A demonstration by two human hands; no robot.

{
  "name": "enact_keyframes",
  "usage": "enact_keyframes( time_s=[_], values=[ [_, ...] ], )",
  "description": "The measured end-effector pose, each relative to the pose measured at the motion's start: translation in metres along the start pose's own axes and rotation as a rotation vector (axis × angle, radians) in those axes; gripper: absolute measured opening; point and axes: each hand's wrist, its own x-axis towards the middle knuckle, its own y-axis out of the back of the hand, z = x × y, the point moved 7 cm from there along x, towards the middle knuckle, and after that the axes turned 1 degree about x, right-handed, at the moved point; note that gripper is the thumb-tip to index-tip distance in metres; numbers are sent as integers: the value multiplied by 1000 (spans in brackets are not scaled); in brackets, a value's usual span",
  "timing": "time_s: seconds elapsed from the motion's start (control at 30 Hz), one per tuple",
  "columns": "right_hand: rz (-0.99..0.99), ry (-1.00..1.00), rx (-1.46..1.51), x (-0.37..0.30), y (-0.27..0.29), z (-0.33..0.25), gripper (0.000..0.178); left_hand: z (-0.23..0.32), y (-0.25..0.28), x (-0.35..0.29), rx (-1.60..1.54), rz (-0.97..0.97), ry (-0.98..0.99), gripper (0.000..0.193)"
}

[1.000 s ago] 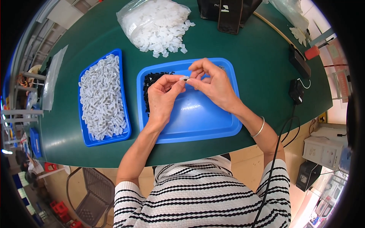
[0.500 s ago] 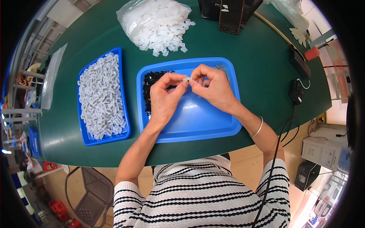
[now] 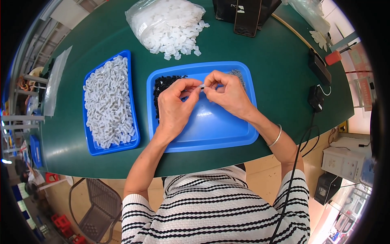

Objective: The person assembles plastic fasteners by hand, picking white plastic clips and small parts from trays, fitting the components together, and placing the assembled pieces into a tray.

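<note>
Over the wide blue tray [image 3: 203, 147], my two hands meet fingertip to fingertip. My left hand [image 3: 175, 106] pinches a small whitish plastic piece [image 3: 202, 86] with a dark spot on it. Thumb and forefinger of my right hand [image 3: 228, 94] close on the same piece from the other side. Its exact shape is too small to make out. In the tray's left end lie many small black parts [image 3: 163, 86], partly hidden by my left hand. Small grey parts [image 3: 237, 75] sit in its far right corner, partly behind my right hand.
Left of the wide tray stands a narrow blue tray [image 3: 137, 143] heaped with pale grey plastic parts [image 3: 107, 103]. An open clear bag [image 3: 140, 25] spills translucent white pieces [image 3: 174, 45] at the back. Behind are a black bag [image 3: 224, 10] and a dark phone-like slab [image 3: 247, 18]; cables lie right.
A dark spot now shows more plainly on the small piece between my fingertips. My left hand has shifted slightly left; my right hand has barely moved.
</note>
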Motion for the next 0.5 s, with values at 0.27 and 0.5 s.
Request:
enact_keyframes(
  time_s=[0.27, 0.5],
  values=[
    [-22, 10, 62, 2, 2, 3, 5, 5, -2, 0, 35, -39, 4, 14],
    [-59, 0, 45, 2, 0, 1, 6, 5, -4, -2, 78, -30, -20, 14]
  ],
)
